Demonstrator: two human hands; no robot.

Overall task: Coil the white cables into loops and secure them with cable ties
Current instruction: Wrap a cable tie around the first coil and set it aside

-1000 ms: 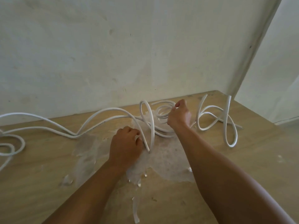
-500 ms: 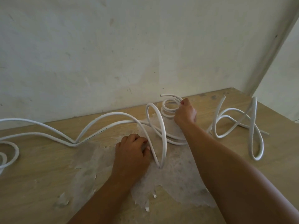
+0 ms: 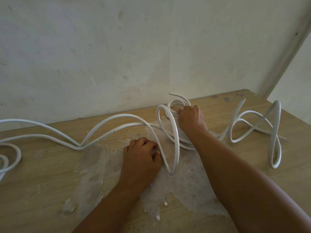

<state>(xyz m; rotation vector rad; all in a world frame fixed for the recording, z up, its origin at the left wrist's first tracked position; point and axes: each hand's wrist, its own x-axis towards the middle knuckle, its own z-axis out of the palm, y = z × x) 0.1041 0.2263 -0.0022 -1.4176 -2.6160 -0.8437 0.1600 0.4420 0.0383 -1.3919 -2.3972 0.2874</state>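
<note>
Long white cables [image 3: 104, 125] run in waves across the wooden table from the left edge to the middle. A tall upright loop [image 3: 175, 140] stands at the table's centre. My left hand [image 3: 141, 155] lies beside that loop with fingers curled round the cable at its left side. My right hand [image 3: 191, 118] grips a small tight coil [image 3: 176, 104] near the wall, a cut cable end poking up from it. Another tangle of white cable loops [image 3: 274, 130] stands to the right, untouched. No cable tie is in view.
The wooden table [image 3: 50, 182] has a peeled, flaking patch of veneer in the middle. A plastered wall [image 3: 134, 47] stands right behind it. The table's right edge [image 3: 294, 118] drops off near the cable tangle. More cable curls lie at the far left [image 3: 11, 157].
My right hand has closed more tightly over the small coil near the wall, and the coil's free end sticks up higher. The left hand stays at the tall loop.
</note>
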